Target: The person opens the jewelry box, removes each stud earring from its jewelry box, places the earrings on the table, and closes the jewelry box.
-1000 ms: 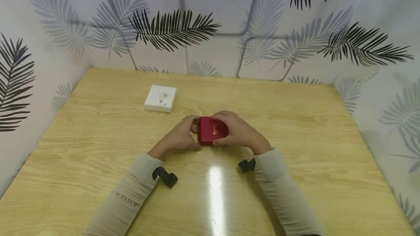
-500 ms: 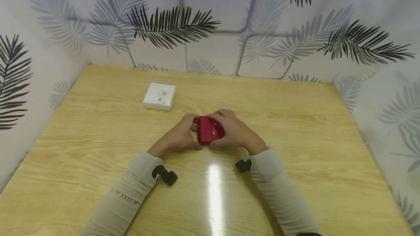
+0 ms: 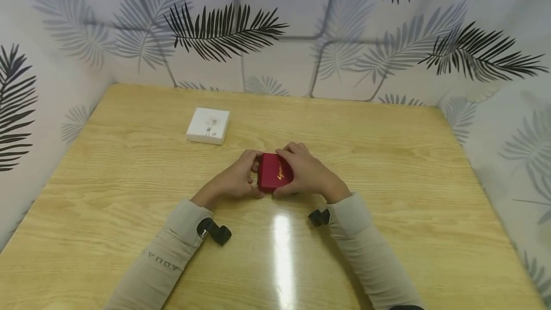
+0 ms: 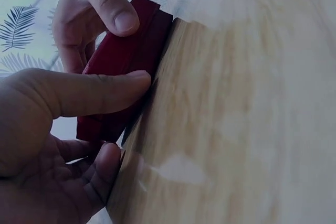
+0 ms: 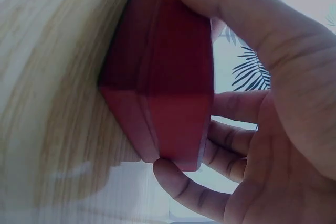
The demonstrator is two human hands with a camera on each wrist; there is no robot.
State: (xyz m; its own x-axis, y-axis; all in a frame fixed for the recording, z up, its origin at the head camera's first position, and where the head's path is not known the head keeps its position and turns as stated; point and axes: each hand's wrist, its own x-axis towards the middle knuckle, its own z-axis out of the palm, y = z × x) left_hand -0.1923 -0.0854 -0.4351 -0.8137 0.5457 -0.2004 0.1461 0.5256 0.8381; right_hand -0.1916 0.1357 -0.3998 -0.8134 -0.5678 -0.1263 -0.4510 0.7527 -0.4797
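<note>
A small red box [image 3: 269, 173] with gold lettering on its lid rests on the table between both hands. My left hand [image 3: 234, 177] grips its left end; in the left wrist view that thumb lies along the near side. From the right, my right hand [image 3: 309, 172] holds the box with thumb and fingers on opposite sides, covering part of the lettering. In the right wrist view a stepped seam runs round the red box [image 5: 181, 61] between lid and base. What is inside is hidden.
A white square box [image 3: 208, 125] with a flower print stands farther back on the left. The wooden table [image 3: 387, 166] meets a leaf-patterned backdrop [image 3: 280, 61] behind. A glare streak lies on the table in front of the hands.
My right hand has shifted slightly left, covering more of the red box's lid. The left hand keeps its grip. The head view has moved a little.
</note>
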